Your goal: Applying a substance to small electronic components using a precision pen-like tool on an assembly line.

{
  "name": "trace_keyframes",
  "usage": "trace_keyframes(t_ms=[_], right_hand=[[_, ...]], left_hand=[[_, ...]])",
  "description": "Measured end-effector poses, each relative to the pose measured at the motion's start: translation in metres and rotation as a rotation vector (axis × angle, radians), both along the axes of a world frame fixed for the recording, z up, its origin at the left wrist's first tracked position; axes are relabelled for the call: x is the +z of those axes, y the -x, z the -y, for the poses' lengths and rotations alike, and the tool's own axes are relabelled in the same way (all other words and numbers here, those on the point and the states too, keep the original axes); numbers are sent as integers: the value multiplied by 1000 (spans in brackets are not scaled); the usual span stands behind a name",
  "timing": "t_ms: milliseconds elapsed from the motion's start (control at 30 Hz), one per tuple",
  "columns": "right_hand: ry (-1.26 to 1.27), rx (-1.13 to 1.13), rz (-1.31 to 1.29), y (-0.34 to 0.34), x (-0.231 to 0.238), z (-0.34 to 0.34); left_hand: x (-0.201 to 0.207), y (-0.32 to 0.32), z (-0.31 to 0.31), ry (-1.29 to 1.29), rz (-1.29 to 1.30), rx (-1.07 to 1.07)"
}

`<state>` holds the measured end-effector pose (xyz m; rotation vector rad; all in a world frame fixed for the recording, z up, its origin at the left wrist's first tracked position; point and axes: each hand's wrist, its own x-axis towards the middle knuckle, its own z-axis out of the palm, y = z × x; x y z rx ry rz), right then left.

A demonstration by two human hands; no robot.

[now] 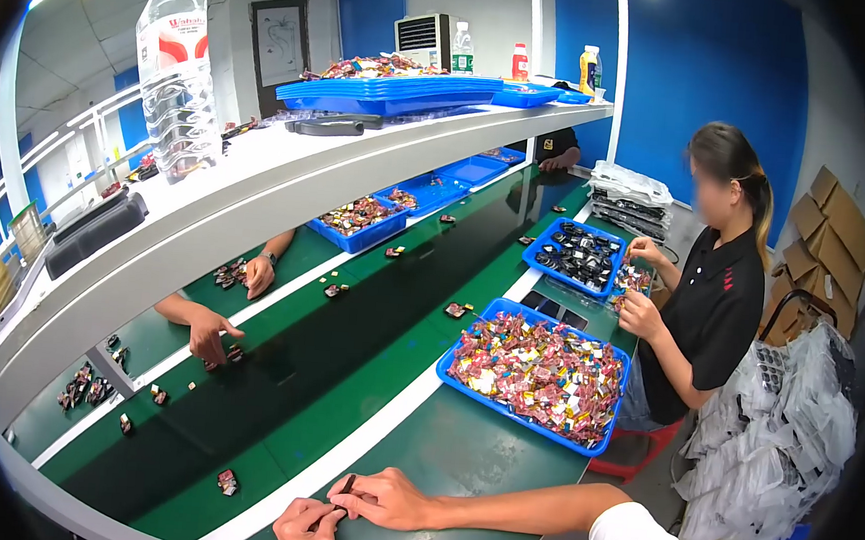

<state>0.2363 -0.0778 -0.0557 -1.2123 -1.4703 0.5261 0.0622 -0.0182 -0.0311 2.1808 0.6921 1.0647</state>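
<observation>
My left hand (305, 530) and my right hand (388, 499) meet at the near edge of the green worktable, fingers closed. Between their fingertips is a small dark, narrow piece (348, 484), gripped from both sides; its exact kind is too small to make out. Ahead and to the right of my hands, a blue tray (442, 373) is heaped with small red, white and yellow packets (536, 373). On the dark green conveyor belt (268, 467) lie several small clusters of parts, the nearest one (228, 481) left of my hands.
A co-worker (718, 280) in black sits to the right, handling packets beside a blue tray of black pieces (579, 255). Across the belt, another person's hands (212, 335) reach in. A white shelf (227, 200) overhangs the left side, carrying a plastic bottle (177, 82). Bagged goods (771, 444) stand at right.
</observation>
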Motion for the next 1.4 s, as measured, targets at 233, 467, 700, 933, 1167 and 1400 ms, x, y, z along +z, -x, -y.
trace_keyframes(t_ms=[233,467,700,933,1167,1400], right_hand=[[23,37,-39,0,-6,-2],[87,16,227,-2,-17,-7],[14,28,107,2,-5,-1],[-28,-23,168,0,-5,-2],[90,-21,161,0,4,1],[0,-31,72,0,-5,-3]], left_hand=[[0,1,1,5,-14,6],[-2,-1,-1,72,-2,28],[-4,3,-2,42,-10,-11],[2,1,-2,59,-37,-42],[-1,-1,-3,82,-8,-6],[-8,0,-5,93,3,-1]])
